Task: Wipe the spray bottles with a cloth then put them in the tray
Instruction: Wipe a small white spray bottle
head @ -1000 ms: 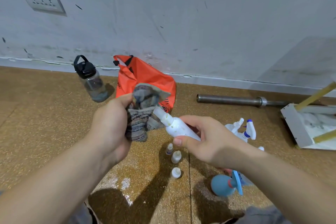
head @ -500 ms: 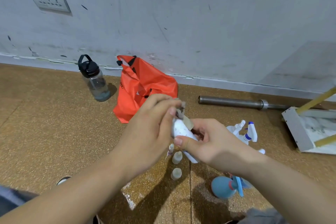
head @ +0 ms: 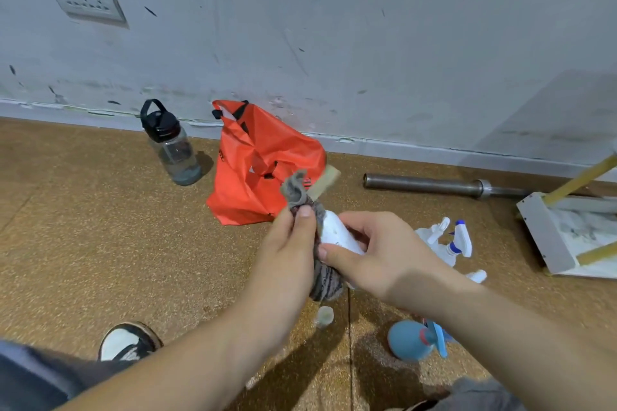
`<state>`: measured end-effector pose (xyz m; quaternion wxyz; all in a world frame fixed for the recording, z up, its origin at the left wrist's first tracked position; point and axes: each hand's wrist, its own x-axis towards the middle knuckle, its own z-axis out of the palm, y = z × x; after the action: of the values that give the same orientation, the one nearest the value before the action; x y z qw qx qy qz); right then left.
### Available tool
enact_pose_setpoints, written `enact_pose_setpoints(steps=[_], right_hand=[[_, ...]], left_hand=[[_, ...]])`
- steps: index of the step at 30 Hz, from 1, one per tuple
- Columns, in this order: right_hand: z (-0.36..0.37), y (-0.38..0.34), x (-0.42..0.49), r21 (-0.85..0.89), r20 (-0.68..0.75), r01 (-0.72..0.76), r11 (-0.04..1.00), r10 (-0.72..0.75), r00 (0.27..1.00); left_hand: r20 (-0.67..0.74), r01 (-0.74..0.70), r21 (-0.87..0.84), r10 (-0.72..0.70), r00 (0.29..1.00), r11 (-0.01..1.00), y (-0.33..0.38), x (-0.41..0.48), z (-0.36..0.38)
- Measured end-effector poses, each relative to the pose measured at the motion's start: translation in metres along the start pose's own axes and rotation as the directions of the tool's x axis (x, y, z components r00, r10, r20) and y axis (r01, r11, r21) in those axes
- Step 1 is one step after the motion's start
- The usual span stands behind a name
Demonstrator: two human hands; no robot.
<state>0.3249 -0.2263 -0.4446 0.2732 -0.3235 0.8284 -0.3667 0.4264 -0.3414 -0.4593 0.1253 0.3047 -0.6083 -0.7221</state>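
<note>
My right hand (head: 384, 253) grips a small white spray bottle (head: 335, 232) at mid-frame, its top pointing up and left. My left hand (head: 287, 243) pinches a grey striped cloth (head: 325, 277) wrapped over the bottle's top and hanging below it. White trigger spray bottles (head: 447, 240) lie on the floor to the right. A blue spray bottle (head: 409, 340) lies lower right. A small capped bottle (head: 324, 315) stands on the floor beneath my hands. The white tray (head: 547, 233) sits at the right edge.
An orange bag (head: 257, 170) and a clear water bottle with a black lid (head: 172, 147) stand by the wall. A steel bar (head: 434, 185) lies along the baseboard. My shoe (head: 128, 340) shows at lower left. The floor is brown cork.
My left hand brought the cloth from beside the bottle onto its top, and the cloth now covers the top and hangs under it. The view shifted slightly, revealing my shoe.
</note>
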Motion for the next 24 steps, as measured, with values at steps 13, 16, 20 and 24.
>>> enact_pose_setpoints(steps=[13,16,20,24], right_hand=[[0.028,-0.005,-0.005,-0.825,-0.074,0.166,0.54,-0.395,0.916],[0.019,-0.013,-0.002,-0.526,-0.03,0.04,0.85,-0.066,0.997],[0.002,-0.008,0.007,0.313,0.11,-0.19,0.931,0.164,0.98],[-0.002,-0.009,0.001,0.527,0.284,-0.3,0.795,0.167,0.944]], left_hand=[[0.005,0.458,-0.242,-0.471,0.882,0.856,0.004,-0.002,0.009],[-0.005,0.425,-0.222,-0.437,0.899,0.877,0.008,0.004,0.002],[0.003,0.265,-0.177,-0.269,0.963,0.948,0.018,0.008,-0.004],[0.08,0.235,-0.243,-0.222,0.972,0.941,0.023,0.013,-0.006]])
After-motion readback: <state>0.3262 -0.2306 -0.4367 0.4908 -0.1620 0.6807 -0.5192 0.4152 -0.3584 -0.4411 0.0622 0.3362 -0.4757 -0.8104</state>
